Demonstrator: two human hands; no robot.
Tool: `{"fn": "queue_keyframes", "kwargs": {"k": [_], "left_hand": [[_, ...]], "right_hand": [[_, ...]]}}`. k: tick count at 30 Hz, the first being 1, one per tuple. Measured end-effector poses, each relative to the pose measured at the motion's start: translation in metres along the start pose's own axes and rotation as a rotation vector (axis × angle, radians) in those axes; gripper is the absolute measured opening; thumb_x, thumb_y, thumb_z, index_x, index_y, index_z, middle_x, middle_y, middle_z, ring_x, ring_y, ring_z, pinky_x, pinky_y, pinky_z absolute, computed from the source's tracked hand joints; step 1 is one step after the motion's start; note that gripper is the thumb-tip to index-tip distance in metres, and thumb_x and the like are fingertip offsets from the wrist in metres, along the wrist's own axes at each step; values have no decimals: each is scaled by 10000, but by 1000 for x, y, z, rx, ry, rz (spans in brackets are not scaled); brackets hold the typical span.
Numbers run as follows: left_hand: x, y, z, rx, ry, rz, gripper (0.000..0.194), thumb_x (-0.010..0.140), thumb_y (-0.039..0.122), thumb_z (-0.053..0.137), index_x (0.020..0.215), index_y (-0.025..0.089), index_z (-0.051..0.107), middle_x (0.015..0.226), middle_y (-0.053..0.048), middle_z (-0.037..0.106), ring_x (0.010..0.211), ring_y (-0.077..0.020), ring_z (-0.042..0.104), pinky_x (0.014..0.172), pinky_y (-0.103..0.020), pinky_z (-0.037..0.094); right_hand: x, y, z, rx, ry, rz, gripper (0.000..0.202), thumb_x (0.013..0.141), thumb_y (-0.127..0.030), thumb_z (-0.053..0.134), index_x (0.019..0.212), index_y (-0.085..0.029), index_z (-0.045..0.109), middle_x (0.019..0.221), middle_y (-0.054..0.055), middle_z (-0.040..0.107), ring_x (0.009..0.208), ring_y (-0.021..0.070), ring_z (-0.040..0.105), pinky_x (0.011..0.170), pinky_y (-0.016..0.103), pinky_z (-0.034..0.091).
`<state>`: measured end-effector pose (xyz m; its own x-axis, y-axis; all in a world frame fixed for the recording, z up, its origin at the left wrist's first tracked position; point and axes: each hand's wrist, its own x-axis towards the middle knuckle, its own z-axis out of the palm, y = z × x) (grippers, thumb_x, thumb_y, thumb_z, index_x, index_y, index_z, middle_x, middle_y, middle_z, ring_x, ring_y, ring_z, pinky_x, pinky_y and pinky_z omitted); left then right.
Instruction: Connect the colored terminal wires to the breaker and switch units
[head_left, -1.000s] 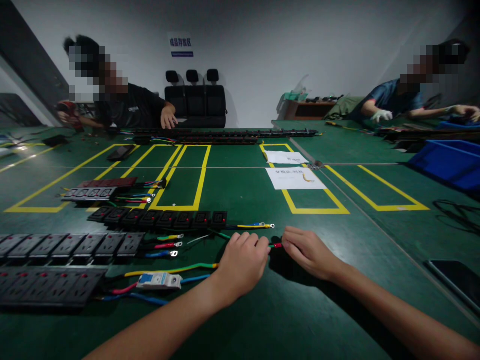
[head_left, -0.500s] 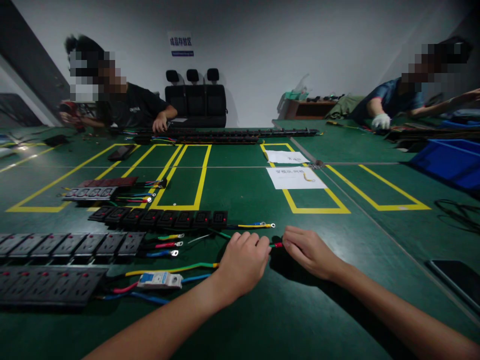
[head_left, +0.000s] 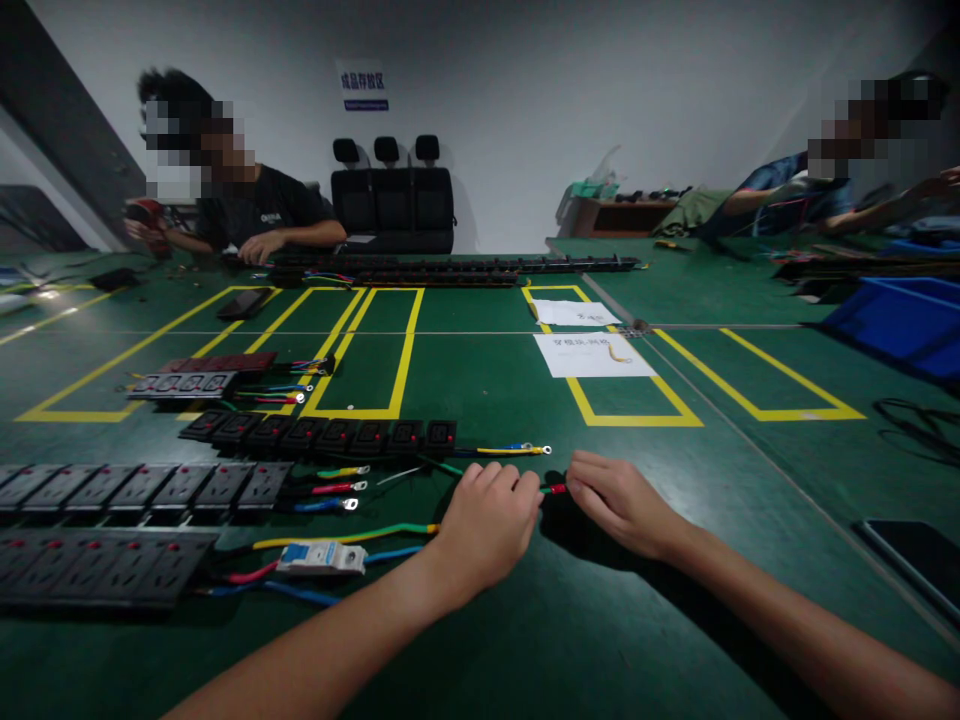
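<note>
My left hand (head_left: 491,525) is closed around a green wire, which runs out on its left toward a row of black socket modules (head_left: 304,432). Between my hands a short stretch of the wire shows, with a red sleeve (head_left: 556,489) on it. My right hand (head_left: 619,507) pinches the wire's end just past that sleeve; its tip is hidden in my fingers. By my left wrist lies a white and blue circuit breaker (head_left: 322,557) with wires attached. Blue and yellow leads with a ring terminal (head_left: 546,450) lie just beyond my hands.
Two black socket strips (head_left: 142,490) (head_left: 105,570) lie at left. Paper sheets (head_left: 592,356) lie ahead, a phone (head_left: 911,565) and blue bin (head_left: 892,320) at right. Two people work across the table, one holding a red power tool (head_left: 146,225).
My hands and the wire have hardly moved. The left co-worker's hand has shifted left along the far strip. The right co-worker's gloved hand has lifted off the table.
</note>
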<state>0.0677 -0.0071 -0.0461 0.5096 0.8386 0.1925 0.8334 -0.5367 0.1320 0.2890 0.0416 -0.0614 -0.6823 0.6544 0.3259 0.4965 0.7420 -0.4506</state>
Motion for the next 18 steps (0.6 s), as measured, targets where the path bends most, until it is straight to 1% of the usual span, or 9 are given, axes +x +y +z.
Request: {"fn": "queue_keyframes", "kwargs": {"k": [18], "left_hand": [[0,0,-2,-15,-4,-1,174,1048,242,439,1014,185,600,976,-66,674,891,-244,610,758,-376,450]], "right_hand": [[-1,2,0,8,-16,12,295,1027,-215,386,757,-214,505,729,4,504,642,150,505,609,281,354]]}}
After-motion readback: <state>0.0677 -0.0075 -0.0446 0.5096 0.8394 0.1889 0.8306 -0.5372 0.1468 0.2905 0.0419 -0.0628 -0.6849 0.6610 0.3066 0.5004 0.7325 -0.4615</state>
